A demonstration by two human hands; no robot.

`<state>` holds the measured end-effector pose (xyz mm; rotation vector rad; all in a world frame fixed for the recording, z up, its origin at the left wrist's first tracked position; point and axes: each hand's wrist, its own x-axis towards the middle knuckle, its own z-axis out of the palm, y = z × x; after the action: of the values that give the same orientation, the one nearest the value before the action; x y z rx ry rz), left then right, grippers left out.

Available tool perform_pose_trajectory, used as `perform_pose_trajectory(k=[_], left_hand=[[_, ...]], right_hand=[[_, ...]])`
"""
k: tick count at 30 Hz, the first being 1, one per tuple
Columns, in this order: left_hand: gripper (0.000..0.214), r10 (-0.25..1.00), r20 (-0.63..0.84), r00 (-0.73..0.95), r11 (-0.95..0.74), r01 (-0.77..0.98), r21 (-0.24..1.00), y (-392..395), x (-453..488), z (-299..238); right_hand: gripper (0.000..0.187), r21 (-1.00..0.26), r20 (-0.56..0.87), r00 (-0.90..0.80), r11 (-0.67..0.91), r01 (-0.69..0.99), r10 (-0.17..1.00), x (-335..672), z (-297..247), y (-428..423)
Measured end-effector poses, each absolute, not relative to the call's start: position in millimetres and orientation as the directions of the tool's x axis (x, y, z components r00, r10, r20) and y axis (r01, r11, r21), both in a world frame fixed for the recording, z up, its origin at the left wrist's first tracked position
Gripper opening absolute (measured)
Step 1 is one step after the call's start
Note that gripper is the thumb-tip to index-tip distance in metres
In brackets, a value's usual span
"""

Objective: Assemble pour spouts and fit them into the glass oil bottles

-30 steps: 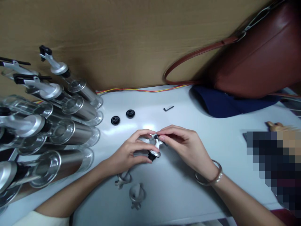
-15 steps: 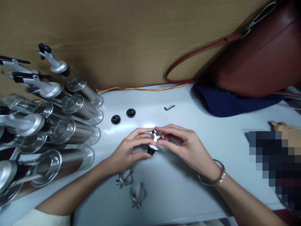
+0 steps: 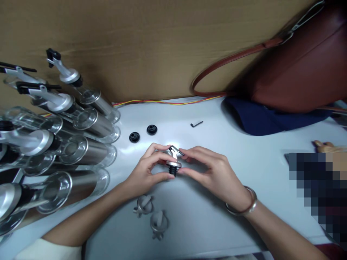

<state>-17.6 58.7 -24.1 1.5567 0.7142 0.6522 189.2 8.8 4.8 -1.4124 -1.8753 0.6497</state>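
Between both hands, over the table, is a bottle pourer spout (image 3: 174, 164) with a silver body, a bent black lever at its top and a ribbed black stopper below. My left hand (image 3: 143, 169) pinches it from the left, fingers on the silver part and thumb by the stopper. With its fingers at the lever's end and its thumb near the stopper, my right hand (image 3: 214, 172) closes on it from the right. Beyond the hands lie two black rubber stoppers (image 3: 134, 137) and a loose black lever (image 3: 196, 124). Two silver spout bodies (image 3: 158, 221) lie nearer me.
Several glass and steel bottles (image 3: 93, 150), some fitted with spouts, crowd the left. A cardboard wall (image 3: 151, 50) stands behind the white table (image 3: 211, 224). At the right are a brown bag (image 3: 298, 68), dark blue cloth (image 3: 260, 121) and part of another person's hand (image 3: 329, 147).
The spout has tipped more upright and shifted slightly left, showing its black lever more clearly. My right thumb has moved down from the silver part toward the black stopper.
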Motion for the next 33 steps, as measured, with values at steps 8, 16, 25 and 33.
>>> perform_pose_trajectory(k=[8,16,25,33], left_hand=[[0.027,0.751,-0.005,0.661,-0.064,0.08,0.995,58.5,-16.6,-23.6],[0.027,0.746,-0.019,0.666,-0.035,0.067,0.997,59.2,-17.4,-24.3],[0.029,0.763,-0.032,0.645,0.012,0.036,0.999,58.8,-14.7,-22.6],[0.025,0.784,0.002,0.621,-0.003,0.001,1.0,57.8,-12.3,-20.6]], right_hand=[[0.03,-0.691,0.282,-0.202,0.344,0.636,0.938,190.6,5.0,9.3],[0.025,-0.619,0.349,-0.255,0.427,0.66,0.902,189.1,6.2,10.1],[0.024,-0.616,0.319,-0.276,0.419,0.667,0.907,190.1,5.4,9.1],[0.029,-0.778,0.151,-0.199,0.241,0.58,0.968,186.1,11.8,7.1]])
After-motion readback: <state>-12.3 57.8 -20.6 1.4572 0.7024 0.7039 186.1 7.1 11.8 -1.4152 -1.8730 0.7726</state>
